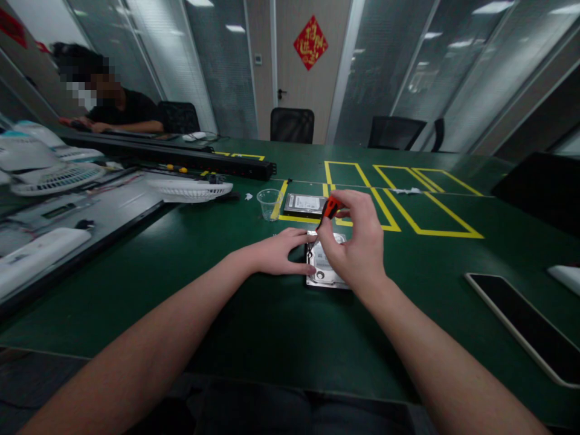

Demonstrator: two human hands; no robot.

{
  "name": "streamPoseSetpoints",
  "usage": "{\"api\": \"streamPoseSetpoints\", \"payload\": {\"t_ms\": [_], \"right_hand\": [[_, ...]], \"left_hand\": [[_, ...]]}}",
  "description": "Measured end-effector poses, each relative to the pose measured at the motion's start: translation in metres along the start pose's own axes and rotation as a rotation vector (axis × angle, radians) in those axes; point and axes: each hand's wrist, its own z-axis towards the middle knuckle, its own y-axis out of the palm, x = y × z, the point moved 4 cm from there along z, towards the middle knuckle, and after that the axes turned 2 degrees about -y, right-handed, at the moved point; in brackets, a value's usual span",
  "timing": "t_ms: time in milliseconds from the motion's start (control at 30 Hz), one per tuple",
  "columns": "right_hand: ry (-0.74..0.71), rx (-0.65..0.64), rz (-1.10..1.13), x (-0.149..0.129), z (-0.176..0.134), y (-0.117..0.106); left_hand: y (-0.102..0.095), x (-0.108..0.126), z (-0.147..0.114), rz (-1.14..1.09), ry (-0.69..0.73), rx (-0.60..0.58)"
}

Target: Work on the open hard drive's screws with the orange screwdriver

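A silver hard drive (321, 266) lies flat on the green table in front of me, its label side partly hidden by my hands. My left hand (285, 251) holds the drive by its left side, thumb near the lower edge and fingers over the upper edge. In my right hand (360, 238) is a red-and-black screwdriver (331, 207), gripped by its handle and slanting down to the drive's upper left part. Its tip is too small to make out clearly. Just behind, a second hard drive (302, 204) lies inside a yellow tape outline.
A clear plastic cup (269, 205) stands left of the second drive. White fan parts (193, 190) and a large grey panel (67, 211) fill the left. A phone (521, 323) lies at right. Another person (129, 109) sits at the far left.
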Motion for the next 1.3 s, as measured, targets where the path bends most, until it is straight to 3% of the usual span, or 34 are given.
{"api": "streamPoseSetpoints", "payload": {"t_ms": [633,1033,1300], "right_hand": [[0.044,-0.001,0.019,0.0003,0.0016,-0.0029],[0.097,-0.005,0.048,0.0045,-0.0066,0.0067],[0.010,0.032,-0.028,-0.0002,0.0005,-0.0003]], "left_hand": [[-0.0016,0.0015,-0.0003,0.006,0.005,-0.006],[-0.0017,-0.0001,0.0000,-0.006,0.010,-0.001],[-0.0010,0.0001,0.0004,0.004,-0.006,-0.003]]}}
